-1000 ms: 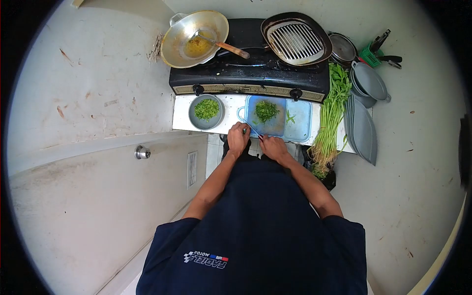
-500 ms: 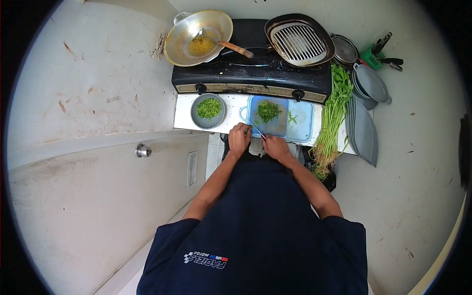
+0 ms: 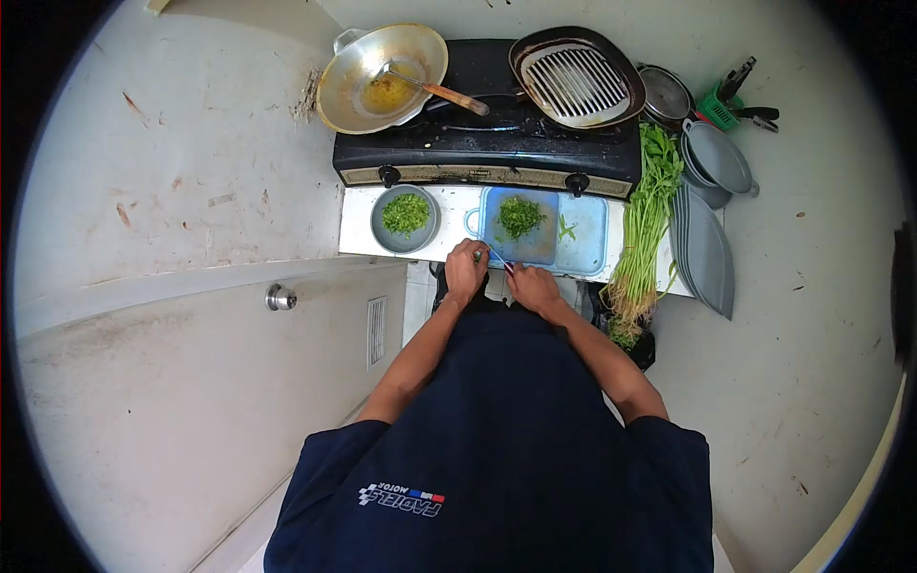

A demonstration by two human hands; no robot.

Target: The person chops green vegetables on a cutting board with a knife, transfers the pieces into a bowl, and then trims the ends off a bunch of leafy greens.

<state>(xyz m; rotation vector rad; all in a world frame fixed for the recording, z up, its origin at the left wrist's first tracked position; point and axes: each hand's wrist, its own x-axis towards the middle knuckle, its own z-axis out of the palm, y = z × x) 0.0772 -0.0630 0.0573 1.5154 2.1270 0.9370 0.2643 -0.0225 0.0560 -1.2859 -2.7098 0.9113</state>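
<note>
My left hand (image 3: 465, 269) is closed at the near left edge of the blue cutting board (image 3: 585, 250), pinching a bit of green stem that is mostly hidden by the fingers. In my right hand (image 3: 535, 287) is a small knife (image 3: 499, 258), its blade pointing left toward the left fingertips. A pile of chopped greens (image 3: 520, 218) lies on the board's left part, just beyond the blade. Several loose leaf pieces (image 3: 567, 227) are on the right part. To the left, a grey bowl (image 3: 378, 232) contains more chopped greens (image 3: 405, 214).
Behind the board stands a black stove (image 3: 478, 153) carrying a wok (image 3: 334, 91) with a wooden-handled utensil (image 3: 457, 96), and a grill pan (image 3: 626, 100). Long leafy stalks (image 3: 642, 224) lie at the right, beside stacked grey plates (image 3: 705, 253). A green basket (image 3: 716, 112) holds utensils.
The knife blade has tilted slightly and sits a little closer to the left fingers. The view has shifted a little; both hands stay at the board's near edge.
</note>
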